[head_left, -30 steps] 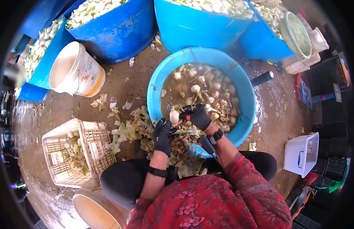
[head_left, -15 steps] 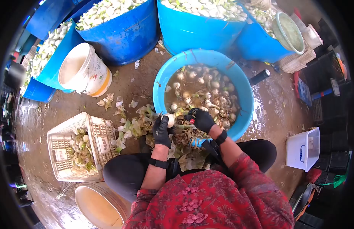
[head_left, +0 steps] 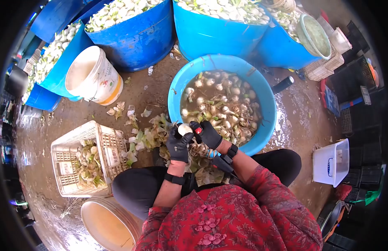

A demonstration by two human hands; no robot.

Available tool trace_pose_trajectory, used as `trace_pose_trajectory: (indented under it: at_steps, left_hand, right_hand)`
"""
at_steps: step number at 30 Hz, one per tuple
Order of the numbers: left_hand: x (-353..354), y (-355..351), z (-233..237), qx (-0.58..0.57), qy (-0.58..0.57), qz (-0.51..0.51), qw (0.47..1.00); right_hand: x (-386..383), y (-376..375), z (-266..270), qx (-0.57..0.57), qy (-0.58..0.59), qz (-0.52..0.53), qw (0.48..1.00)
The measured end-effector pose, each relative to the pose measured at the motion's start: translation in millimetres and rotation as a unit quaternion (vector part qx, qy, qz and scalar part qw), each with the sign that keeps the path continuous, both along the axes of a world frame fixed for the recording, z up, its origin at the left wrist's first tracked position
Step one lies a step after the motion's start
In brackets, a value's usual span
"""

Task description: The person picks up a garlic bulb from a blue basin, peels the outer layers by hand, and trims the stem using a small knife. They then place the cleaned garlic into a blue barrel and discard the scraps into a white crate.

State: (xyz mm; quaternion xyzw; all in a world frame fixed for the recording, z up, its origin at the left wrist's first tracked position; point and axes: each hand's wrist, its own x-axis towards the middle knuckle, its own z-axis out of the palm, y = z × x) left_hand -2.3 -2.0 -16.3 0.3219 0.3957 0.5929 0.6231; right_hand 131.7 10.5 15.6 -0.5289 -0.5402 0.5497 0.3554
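My left hand, in a black glove, is closed around a white garlic bulb over the near rim of the blue basin. Right beside it, my gloved right hand is closed on a small red object; its kind cannot be made out. Inside the basin, many garlic bulbs with roots and stems lie in murky water. Peeled garlic skins and leaves are heaped below my hands and left of the basin.
Large blue tubs full of white garlic stand along the back. A white bucket is at the left, and a plastic crate holding garlic sits nearer. Another bucket is at lower left. A white bin stands at right.
My right hand has moved left and slightly down, closer to the bulb. The bulb in my left hand now shows a smooth white face. Leafy strands between the hands are gone.
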Motion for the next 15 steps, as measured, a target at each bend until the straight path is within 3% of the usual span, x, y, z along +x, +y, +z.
trace_pose_trajectory:
  at_steps: [3, 4, 7, 10, 11, 12, 13, 14, 15]
  left_hand:
    - [-3.0, 0.6, 13.8, -0.053, -0.1, -0.022, 0.993]
    - [-12.3, 3.8, 4.4, -0.089, -0.116, -0.086, 0.985]
    - [-8.8, 14.3, 1.4, -0.249, -0.225, -0.09, 0.938]
    - [-4.8, 16.2, 4.3, -0.31, -0.226, -0.113, 0.916]
    - [-7.4, 20.6, -5.0, -0.31, -0.227, -0.113, 0.916]
    - [-11.1, 27.2, 0.6, -0.154, -0.138, -0.247, 0.947]
    - [-12.7, 30.4, 6.2, 0.011, -0.041, -0.368, 0.929]
    - [-1.3, 5.1, 9.6, -0.212, -0.195, -0.161, 0.944]
    - [0.5, 2.1, 10.7, -0.212, -0.194, -0.161, 0.944]
  right_hand:
    - [2.5, -4.6, -10.2, 0.091, 0.004, 0.003, 0.996]
    - [5.6, -5.5, -10.9, 0.081, -0.018, 0.029, 0.996]
    - [8.9, -10.3, -1.1, 0.141, -0.04, 0.043, 0.988]
    - [15.9, -9.7, 0.2, 0.137, -0.105, 0.075, 0.982]
    - [10.7, -11.3, -0.7, 0.138, -0.04, 0.029, 0.989]
    - [4.3, -12.8, 1.5, 0.139, 0.026, -0.016, 0.99]
    - [0.8, -13.3, 4.3, 0.14, 0.092, -0.062, 0.984]
    - [5.8, -15.7, 9.1, 0.102, 0.066, -0.034, 0.992]
    - [7.1, -14.9, 7.0, 0.102, 0.067, -0.035, 0.992]
